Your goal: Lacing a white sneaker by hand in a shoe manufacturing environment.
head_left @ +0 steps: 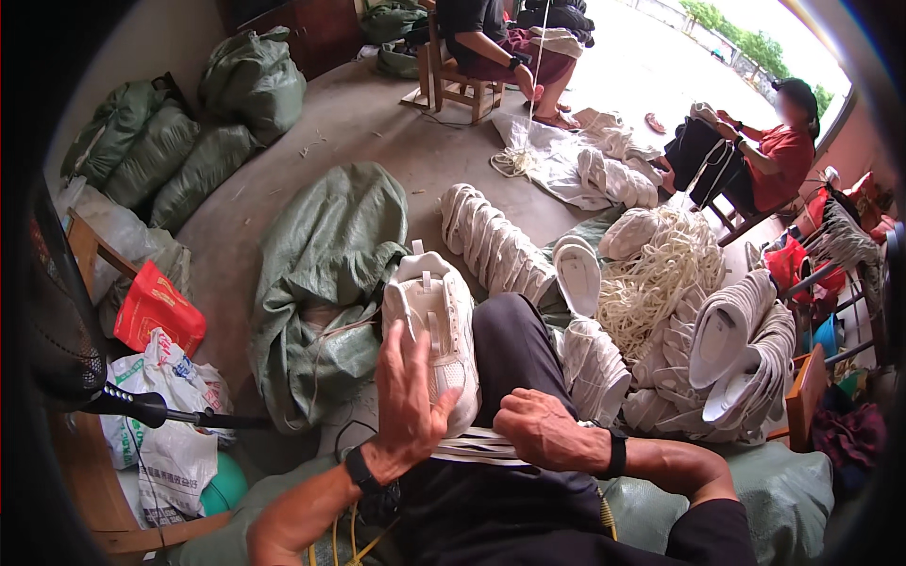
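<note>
Single head-worn fisheye view, angled steeply down and forward. Lap and forearms close at lower centre of frame; concrete floor (377, 132) recedes toward upper frame. Edges bend at rim.

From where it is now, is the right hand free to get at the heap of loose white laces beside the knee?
Probably yes. The right hand rests on a bundle of flat white laces on the lap, and the lace heap lies open past the right knee, with only stacked white shoes low between them.
</note>
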A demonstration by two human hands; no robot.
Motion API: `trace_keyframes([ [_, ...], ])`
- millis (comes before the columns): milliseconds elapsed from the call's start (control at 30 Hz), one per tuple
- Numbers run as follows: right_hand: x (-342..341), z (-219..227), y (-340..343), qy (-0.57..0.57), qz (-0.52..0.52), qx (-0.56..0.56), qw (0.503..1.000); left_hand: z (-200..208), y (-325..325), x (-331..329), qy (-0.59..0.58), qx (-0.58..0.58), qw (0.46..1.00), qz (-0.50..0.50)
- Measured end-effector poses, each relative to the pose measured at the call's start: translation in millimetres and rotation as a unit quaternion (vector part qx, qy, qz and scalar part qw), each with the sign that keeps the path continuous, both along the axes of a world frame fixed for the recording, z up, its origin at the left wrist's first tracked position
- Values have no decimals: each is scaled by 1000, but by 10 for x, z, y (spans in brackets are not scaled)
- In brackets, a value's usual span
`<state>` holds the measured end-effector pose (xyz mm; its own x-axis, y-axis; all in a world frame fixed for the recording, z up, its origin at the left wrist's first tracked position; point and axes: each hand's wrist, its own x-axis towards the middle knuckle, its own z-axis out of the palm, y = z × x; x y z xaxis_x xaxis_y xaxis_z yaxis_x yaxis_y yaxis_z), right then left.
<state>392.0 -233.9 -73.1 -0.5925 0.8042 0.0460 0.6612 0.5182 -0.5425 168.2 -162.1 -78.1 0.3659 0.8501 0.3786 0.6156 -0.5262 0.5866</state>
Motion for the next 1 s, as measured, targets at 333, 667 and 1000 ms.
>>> trace_keyframes([
  [333,-16,-33,-166,-48,-11,24,999,227,-325,-26,9,-17,975,-223],
  [667,123,133,-163,207,-167,-6,964,185,-342,11,45,-53,962,-262],
  [1000,126,-23,-339,-45,-83,77,993,117,-475,56,22,-60,973,-224],
])
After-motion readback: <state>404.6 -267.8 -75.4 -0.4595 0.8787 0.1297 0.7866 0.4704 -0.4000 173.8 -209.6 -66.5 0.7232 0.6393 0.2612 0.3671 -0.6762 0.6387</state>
